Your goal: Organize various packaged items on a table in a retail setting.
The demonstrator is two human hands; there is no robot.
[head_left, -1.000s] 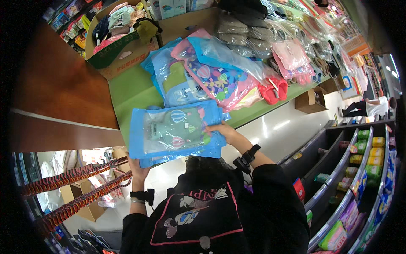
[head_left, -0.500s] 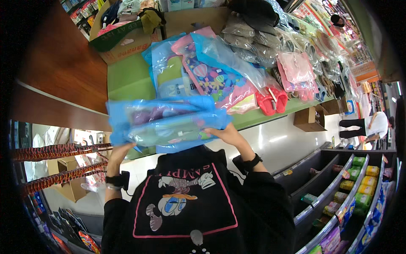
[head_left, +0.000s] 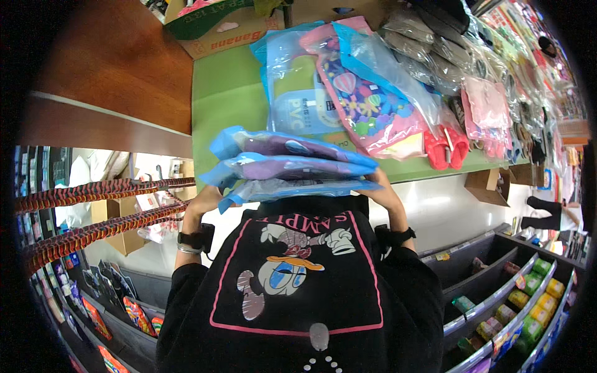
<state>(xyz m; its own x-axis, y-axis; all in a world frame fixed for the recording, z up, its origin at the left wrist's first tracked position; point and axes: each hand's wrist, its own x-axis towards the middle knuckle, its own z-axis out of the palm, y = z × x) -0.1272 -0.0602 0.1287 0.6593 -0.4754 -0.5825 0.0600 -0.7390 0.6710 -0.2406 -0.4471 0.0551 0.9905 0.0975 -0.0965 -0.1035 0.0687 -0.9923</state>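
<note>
A stack of blue plastic packages [head_left: 292, 168] with purple contents is held edge-up in front of my chest, at the near edge of the green table. My left hand [head_left: 210, 198] grips the stack's left end, and my right hand [head_left: 387, 191] its right end. Both hands are closed on it, with some fingers hidden by the plastic. Just beyond the stack lie a clear package with a blue border [head_left: 292, 81] and a pink-edged bag patterned with balloons and flowers [head_left: 367, 93].
Red slippers [head_left: 444, 148] and a pink bagged item [head_left: 485, 105] lie right of the packages on the green table [head_left: 227, 93]. A cardboard box [head_left: 217, 34] stands far left beside a brown wooden panel [head_left: 118, 68]. Grey shelf bins [head_left: 491, 280] are at right; a person [head_left: 553, 214] stands beyond.
The packages have turned from lying tilted to standing edge-up, showing separate layers. Both hands now sit at opposite ends of the stack. The view has shifted, so the table contents appear further right.
</note>
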